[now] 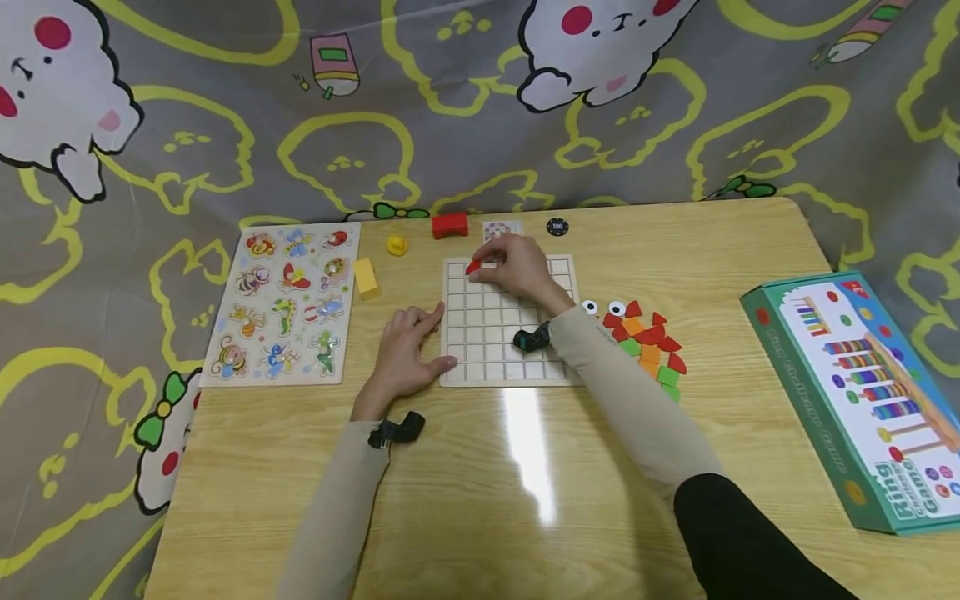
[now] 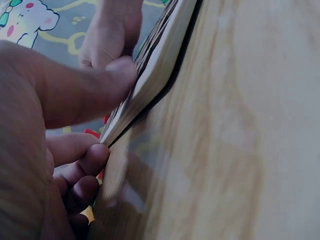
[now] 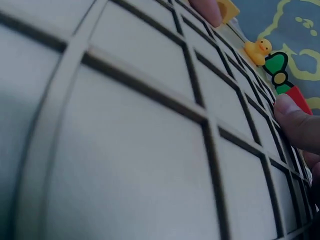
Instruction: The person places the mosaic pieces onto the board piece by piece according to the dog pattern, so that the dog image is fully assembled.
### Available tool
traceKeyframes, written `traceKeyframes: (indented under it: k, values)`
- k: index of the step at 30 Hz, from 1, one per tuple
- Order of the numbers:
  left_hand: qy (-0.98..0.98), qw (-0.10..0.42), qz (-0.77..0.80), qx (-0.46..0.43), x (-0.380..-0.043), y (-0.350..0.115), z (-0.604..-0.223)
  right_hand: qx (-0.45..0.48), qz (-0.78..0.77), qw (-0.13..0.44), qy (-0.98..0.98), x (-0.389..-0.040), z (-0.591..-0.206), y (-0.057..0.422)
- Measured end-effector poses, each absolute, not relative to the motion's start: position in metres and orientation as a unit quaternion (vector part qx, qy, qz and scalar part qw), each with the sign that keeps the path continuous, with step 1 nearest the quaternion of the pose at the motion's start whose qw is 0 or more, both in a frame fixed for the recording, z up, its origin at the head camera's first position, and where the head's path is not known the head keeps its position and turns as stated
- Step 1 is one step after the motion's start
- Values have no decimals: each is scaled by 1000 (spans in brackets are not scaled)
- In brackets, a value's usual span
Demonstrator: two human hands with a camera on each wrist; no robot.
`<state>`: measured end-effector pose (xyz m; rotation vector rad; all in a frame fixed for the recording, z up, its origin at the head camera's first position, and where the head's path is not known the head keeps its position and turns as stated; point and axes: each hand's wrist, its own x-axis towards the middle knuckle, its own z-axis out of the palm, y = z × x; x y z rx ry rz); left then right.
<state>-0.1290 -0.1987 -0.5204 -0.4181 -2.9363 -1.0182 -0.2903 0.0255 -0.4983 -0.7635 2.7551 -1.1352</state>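
A square wooden board with a grid of pale cells lies in the middle of the table. My left hand braces it from the left, the index fingertip at its side edge and the thumb over the near corner. Above the board's upper left cells, my right hand pinches a small red piece with a curved edge between thumb and index finger. In the right wrist view, the right thumb shows over the far cells and hides most of that piece.
Right of the board lie loose red, orange and green pieces and two googly eyes. An insect puzzle, yellow block, yellow duck, red block, card, black chip and game box stand around.
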Motion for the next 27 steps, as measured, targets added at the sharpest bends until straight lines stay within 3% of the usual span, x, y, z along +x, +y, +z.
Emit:
traceKeyframes:
  k: [19,27]
  values:
    - [-931,-4,-340,-134,-128,-193,-516,-267,-363,76,889,-285,-490,37]
    - [-932,-13,-341,-124,-124,-195,-515,-259,-445,60,855,-272,-466,91]
